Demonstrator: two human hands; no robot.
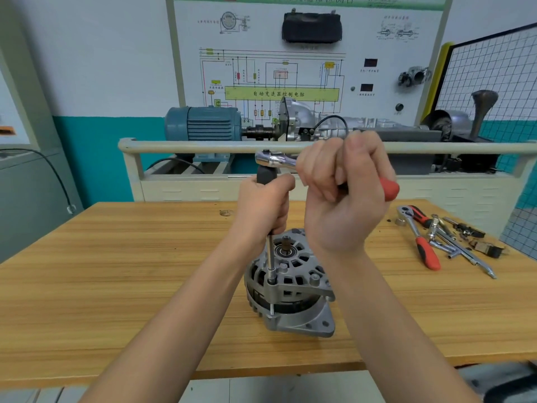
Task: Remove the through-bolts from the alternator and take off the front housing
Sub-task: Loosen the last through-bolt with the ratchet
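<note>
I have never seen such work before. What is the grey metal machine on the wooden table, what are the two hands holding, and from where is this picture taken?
There is one picture, taken by a camera worn on the person's head, looking forward and down at both arms.

The grey round thing is a car alternator, standing on a wooden table. The left hand grips a black handle with a long thin extension bar below it; the bar's socket sits on a bolt at the housing's edge. The right hand grips the red-handled ratchet attached on top, which turns the bar.

On the table to the right lie a second red-handled ratchet and loose sockets and bars. Behind stands a training board with a wiring diagram and a blue motor.
</note>
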